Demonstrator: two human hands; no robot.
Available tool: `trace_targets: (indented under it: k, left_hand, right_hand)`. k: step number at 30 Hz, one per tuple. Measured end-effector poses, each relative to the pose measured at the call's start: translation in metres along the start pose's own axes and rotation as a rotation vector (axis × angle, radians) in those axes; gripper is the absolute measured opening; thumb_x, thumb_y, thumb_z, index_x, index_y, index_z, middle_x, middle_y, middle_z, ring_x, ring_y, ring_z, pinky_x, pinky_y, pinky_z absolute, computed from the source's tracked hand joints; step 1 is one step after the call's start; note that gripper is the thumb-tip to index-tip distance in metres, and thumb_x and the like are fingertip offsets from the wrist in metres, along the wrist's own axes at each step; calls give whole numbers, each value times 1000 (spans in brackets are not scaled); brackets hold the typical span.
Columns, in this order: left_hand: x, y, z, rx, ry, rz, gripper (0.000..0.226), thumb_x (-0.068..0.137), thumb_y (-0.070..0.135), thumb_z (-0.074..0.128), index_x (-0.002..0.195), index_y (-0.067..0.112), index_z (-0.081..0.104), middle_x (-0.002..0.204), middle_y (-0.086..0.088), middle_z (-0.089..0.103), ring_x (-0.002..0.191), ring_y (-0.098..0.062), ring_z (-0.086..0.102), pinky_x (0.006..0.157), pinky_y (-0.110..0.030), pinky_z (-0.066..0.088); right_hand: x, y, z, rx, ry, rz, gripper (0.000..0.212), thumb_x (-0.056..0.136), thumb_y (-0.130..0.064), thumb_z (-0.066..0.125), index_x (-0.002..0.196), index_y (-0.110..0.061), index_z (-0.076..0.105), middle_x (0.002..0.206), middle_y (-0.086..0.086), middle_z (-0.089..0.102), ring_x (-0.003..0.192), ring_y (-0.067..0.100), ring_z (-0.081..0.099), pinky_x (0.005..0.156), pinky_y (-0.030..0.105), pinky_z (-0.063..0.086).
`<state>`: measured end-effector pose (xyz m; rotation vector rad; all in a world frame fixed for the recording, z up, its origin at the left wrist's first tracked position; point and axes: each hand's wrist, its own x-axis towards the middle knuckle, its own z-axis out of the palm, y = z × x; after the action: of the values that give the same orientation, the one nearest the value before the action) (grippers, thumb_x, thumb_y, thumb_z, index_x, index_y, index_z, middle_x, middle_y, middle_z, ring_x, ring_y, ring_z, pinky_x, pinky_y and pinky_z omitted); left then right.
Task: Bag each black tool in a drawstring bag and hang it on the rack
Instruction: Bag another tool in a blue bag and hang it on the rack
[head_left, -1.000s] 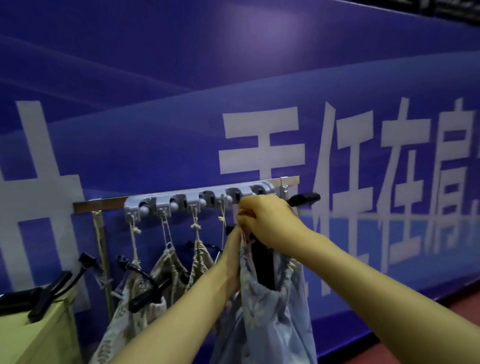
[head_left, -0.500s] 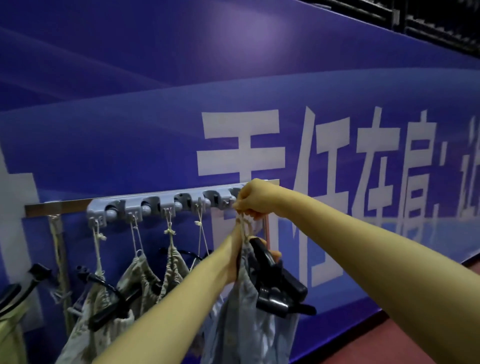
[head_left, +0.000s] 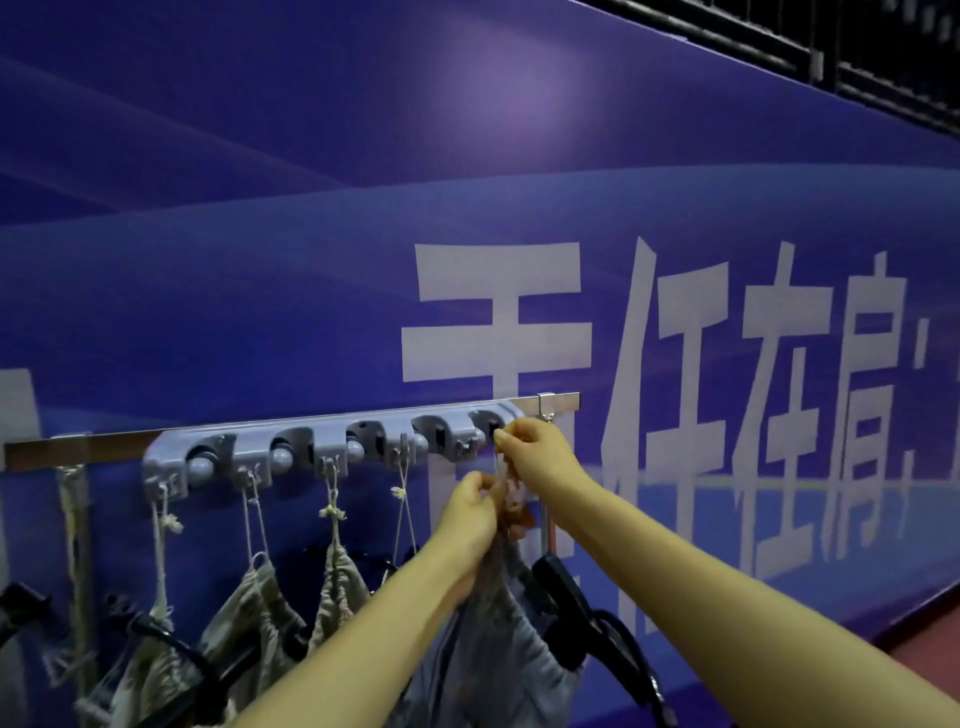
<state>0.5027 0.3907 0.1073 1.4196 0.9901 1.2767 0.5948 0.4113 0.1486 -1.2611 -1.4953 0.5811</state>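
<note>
A grey hook rack is fixed to a metal rail on the blue wall. A pale blue drawstring bag hangs below my hands, and a black tool sticks out of it to the right. My left hand grips the gathered neck of the bag. My right hand pinches the bag's cord at the rack's rightmost hook. Several patterned bags with cords hang from the hooks to the left, with black tool handles poking out of them.
The blue banner wall with large white characters fills the view. A rope hangs from the rail's left end. Red floor shows at the lower right, and a dark grille runs along the top right.
My right hand has slid right along the rack to its last hook. My left hand has risen to the bag's neck. The black tool now hangs lower on the right.
</note>
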Motion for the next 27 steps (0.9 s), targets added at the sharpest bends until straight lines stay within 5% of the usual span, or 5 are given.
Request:
trace_targets:
  k: [9, 15, 20, 24, 27]
  left_hand:
    - [40, -9, -3, -301, -12, 1, 20, 99, 8, 32, 90, 11, 50, 41, 7, 46, 34, -6, 36, 39, -21, 27]
    - [66, -16, -15, -344, -35, -95, 36, 94, 12, 30, 60, 20, 39, 40, 8, 27, 32, -5, 21, 37, -18, 17]
    - [71, -28, -7, -431, -138, -164, 55, 90, 4, 21, 41, 21, 39, 36, 7, 25, 27, -5, 18, 40, -18, 13]
    - [73, -31, 7, -473, -221, -173, 60, 86, 1, 19, 34, 22, 39, 34, 6, 24, 26, -6, 17, 43, -19, 10]
    - [79, -29, 0, -486, -252, -151, 58, 90, 4, 20, 37, 22, 38, 35, 7, 23, 25, -4, 17, 45, -20, 7]
  right_hand:
    - [35, 4, 20, -297, -6, -224, 16, 93, -24, 52, 80, -18, 60, 94, 5, 64, 83, 21, 60, 75, 36, 51]
    - [50, 2, 27, -433, -32, -243, 19, 94, -25, 51, 97, -13, 65, 89, 2, 57, 85, 23, 63, 79, 41, 55]
    - [57, 10, 24, -594, -73, -252, 11, 89, -19, 52, 82, -14, 59, 102, 6, 63, 86, 27, 60, 74, 41, 54]
    - [59, 18, 14, -638, -8, -254, 22, 90, -17, 51, 68, -14, 53, 89, 3, 54, 75, 17, 47, 48, 24, 29]
    - [64, 15, 14, -576, -29, -255, 36, 88, -14, 51, 54, -20, 40, 75, -8, 50, 71, 24, 51, 50, 26, 33]
